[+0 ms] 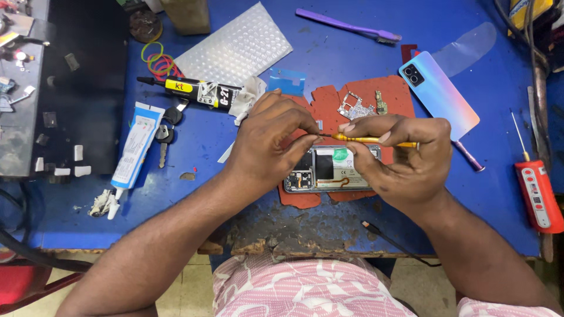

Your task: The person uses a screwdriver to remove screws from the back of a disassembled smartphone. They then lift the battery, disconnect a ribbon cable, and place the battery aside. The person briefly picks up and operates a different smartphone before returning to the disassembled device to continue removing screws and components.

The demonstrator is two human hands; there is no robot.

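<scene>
- Head view: a blue bench (pixel 329 53), chipped and worn at its near edge, fills the frame, with a dark equipment block at the far left.
- An opened smartphone (pixel 329 169) lies on a red mat (pixel 382 94) at the middle of the bench. Its back is already off and the battery and boards are bare.
- The removed back cover (pixel 439 94), pale blue and pink, rests to the right, near the mat. A metal shield plate (pixel 354 108) and a small board lie loose on the mat, so disassembly looks well along; the phone remains open.
- The right hand (pixel 405 155) grips a yellow-handled screwdriver (pixel 367 140) lengthwise above the phone. The left hand (pixel 273 138) pinches at its dark tip, fingers closed.
- Both hands cover much of the phone's upper half, so what lies there is hidden.
- Around: a black glue tube (pixel 197 91), a white tube (pixel 135 147), keys (pixel 165 132), rubber bands (pixel 160 60), bubble wrap (pixel 235 47), a purple brush (pixel 349 26) and a red tool (pixel 537 194) at the right edge.
</scene>
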